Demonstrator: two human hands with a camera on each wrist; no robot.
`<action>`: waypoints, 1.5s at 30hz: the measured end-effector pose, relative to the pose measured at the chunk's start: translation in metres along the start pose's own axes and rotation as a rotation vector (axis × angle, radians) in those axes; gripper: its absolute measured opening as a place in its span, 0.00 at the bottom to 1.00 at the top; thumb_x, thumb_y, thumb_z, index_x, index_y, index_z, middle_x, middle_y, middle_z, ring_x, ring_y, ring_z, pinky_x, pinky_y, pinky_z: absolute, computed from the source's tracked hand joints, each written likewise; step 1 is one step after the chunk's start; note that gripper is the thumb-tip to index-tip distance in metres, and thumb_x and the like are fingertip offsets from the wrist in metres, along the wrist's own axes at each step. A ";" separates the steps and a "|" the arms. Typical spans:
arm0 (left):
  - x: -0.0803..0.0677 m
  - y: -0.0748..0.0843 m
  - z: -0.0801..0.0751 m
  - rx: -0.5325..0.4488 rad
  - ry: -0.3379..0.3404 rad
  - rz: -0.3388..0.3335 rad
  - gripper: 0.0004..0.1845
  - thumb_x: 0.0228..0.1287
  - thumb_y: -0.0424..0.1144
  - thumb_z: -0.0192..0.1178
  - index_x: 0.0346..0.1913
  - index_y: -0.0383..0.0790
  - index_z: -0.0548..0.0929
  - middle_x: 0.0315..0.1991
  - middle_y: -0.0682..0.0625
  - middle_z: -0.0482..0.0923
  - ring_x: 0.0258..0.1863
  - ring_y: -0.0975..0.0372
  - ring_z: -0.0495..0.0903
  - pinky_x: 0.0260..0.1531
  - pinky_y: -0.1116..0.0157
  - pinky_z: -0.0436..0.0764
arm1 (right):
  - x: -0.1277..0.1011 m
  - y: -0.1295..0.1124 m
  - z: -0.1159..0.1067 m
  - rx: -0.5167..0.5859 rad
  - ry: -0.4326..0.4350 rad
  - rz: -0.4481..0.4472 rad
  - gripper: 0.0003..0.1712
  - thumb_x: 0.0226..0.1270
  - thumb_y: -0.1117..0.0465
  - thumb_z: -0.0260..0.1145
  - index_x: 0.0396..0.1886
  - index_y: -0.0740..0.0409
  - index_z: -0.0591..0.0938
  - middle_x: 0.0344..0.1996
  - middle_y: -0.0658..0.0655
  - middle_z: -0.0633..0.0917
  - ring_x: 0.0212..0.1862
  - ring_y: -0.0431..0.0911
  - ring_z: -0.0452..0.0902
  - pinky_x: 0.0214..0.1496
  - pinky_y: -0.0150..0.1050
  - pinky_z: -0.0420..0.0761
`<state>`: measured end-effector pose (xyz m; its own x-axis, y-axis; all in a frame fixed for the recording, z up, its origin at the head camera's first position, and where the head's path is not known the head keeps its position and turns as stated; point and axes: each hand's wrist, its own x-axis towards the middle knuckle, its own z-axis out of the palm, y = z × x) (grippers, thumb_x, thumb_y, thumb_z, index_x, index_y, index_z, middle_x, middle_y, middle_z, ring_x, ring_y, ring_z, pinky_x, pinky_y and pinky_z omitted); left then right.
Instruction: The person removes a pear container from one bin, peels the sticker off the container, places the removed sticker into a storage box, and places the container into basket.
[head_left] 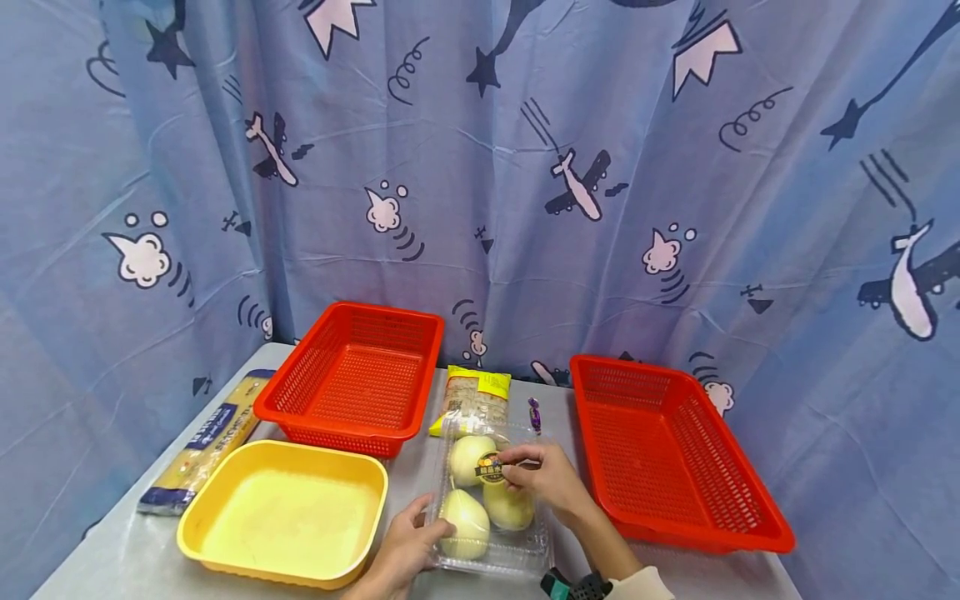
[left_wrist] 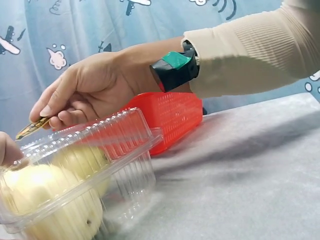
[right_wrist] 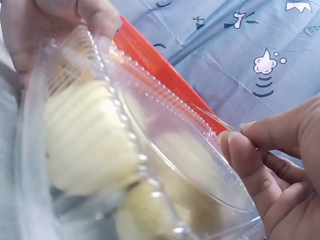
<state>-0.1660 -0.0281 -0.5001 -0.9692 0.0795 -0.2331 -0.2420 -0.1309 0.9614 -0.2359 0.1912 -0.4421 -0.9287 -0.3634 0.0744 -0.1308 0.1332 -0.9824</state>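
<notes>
Beige cloth covers the right forearm as one sleeve (left_wrist: 250,60), ending at one black wrist device (left_wrist: 175,72) with a green patch. Just ahead, one left hand (head_left: 405,542) grips the near left corner of one clear plastic box (head_left: 517,560), its thumb over the top edge. That box sits on one grey table (left_wrist: 240,185), at the near middle. Three pale yellow pears (head_left: 467,523) show through its lid: one near the left hand, one to the right, one farther back. Over the lid, one right hand (head_left: 551,475) pinches one black-and-gold sticker (head_left: 487,469) between thumb and forefinger; the sticker stands tilted, and whether its lower edge touches the lid I cannot tell.

Left of the box lies one yellow tray (head_left: 288,521), with one long flat packet (head_left: 213,433), straw-coloured with dark blue print, beyond its left side. Red plastic baskets number two: the right basket (head_left: 645,450) stands to the right of the box, the left basket (head_left: 367,387) just behind the tray. Between them, past the box, are one yellow-and-clear bag (head_left: 480,393) and one small purple-wrapped piece (head_left: 534,414). Farthest back hangs blue curtain fabric (head_left: 465,225) printed with planes, stars and clouds.
</notes>
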 end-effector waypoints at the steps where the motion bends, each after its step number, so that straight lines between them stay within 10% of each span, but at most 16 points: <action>1: -0.001 0.001 0.000 0.011 0.005 0.006 0.44 0.51 0.32 0.61 0.70 0.20 0.53 0.47 0.37 0.73 0.31 0.58 0.75 0.23 0.65 0.78 | -0.002 0.000 0.001 0.011 0.008 0.004 0.13 0.61 0.75 0.65 0.44 0.81 0.80 0.36 0.68 0.84 0.29 0.44 0.81 0.33 0.35 0.82; 18: -0.023 0.035 -0.006 0.317 0.104 0.228 0.42 0.51 0.35 0.67 0.69 0.27 0.62 0.59 0.28 0.68 0.49 0.45 0.73 0.39 0.55 0.78 | -0.015 0.001 0.007 0.056 0.112 0.039 0.14 0.57 0.78 0.66 0.44 0.79 0.80 0.35 0.64 0.84 0.29 0.45 0.82 0.34 0.36 0.82; 45: -0.049 0.091 -0.071 0.198 -0.003 0.470 0.39 0.57 0.33 0.68 0.71 0.43 0.64 0.63 0.42 0.67 0.57 0.46 0.67 0.48 0.58 0.77 | -0.014 0.000 0.009 0.070 0.089 0.042 0.15 0.59 0.76 0.65 0.46 0.79 0.80 0.37 0.65 0.83 0.30 0.45 0.82 0.34 0.35 0.82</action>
<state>-0.1440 -0.1145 -0.4113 -0.9710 0.0601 0.2314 0.2338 0.0366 0.9716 -0.2199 0.1881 -0.4445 -0.9604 -0.2750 0.0450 -0.0698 0.0810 -0.9943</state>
